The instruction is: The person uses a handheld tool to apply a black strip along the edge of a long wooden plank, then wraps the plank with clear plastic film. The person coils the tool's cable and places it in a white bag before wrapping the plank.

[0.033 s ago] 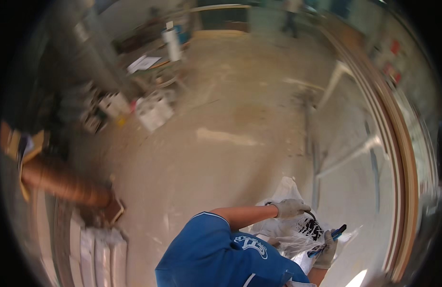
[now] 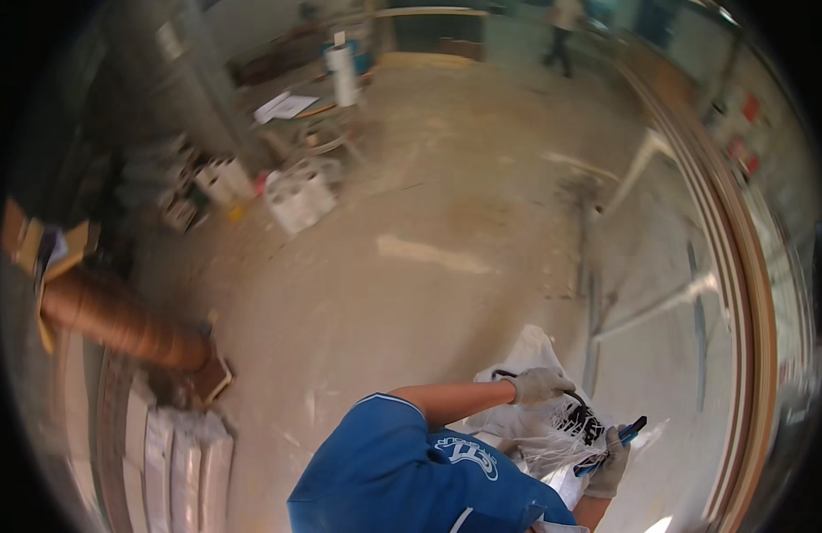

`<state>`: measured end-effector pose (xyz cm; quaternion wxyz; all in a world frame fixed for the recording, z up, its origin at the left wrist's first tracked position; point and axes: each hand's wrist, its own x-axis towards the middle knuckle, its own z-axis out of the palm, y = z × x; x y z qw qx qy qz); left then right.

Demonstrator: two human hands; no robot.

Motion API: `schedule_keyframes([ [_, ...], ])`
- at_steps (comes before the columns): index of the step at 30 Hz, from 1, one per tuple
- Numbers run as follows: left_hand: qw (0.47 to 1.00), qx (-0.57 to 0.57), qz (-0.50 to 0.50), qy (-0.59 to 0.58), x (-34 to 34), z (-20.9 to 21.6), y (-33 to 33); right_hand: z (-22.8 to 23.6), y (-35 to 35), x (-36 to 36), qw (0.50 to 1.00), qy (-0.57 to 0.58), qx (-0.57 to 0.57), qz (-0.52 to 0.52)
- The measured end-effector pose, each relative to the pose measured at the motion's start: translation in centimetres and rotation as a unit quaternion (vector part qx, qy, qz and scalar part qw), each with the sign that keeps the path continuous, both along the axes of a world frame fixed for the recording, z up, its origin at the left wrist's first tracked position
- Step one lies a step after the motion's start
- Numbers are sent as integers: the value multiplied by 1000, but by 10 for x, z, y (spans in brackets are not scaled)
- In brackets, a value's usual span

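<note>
My left hand (image 2: pixel 541 385), in a grey work glove, is closed around a dark curved cord or strap (image 2: pixel 575 397) at the top of a white sack (image 2: pixel 528 348). Loose white strands (image 2: pixel 560 425) hang in a tangle from the sack's frayed part, with a black mass (image 2: pixel 592 429) showing among them. Lower and to the right, my gloved right hand (image 2: pixel 612 465) is wrapped around a blue-and-black tool (image 2: pixel 636 429), whose exact kind I cannot make out. It lies beside the strands. My blue sleeve and body cover part of the sack.
A brown wrapped roll (image 2: pixel 122 324) juts in from the left, above long white wrapped bundles (image 2: pixel 189 466). White hollow pieces (image 2: pixel 300 195) stand near a table with papers (image 2: pixel 287 107). Stacked long boards (image 2: pixel 740 293) run along the right. A person (image 2: pixel 562 35) walks far off.
The background has shifted slightly right in the upper part of the view. The far person's legs have moved. Both hands keep their grips, with hardly any shift.
</note>
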<state>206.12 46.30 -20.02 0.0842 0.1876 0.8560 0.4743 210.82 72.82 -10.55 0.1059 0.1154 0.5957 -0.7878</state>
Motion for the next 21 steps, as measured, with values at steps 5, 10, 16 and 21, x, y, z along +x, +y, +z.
schedule_keyframes([
  [5,966,24,241,-96,11,80,-44,100,-59,-71,990,7,24,141],
  [10,954,-128,261,-73,107,40,-110,124,-165,-6,969,-15,16,245],
  [16,873,-260,393,-124,222,-33,-275,83,-366,49,903,-69,-33,422],
  [21,804,-252,461,-278,318,-52,-380,79,-511,75,818,-66,36,570],
])
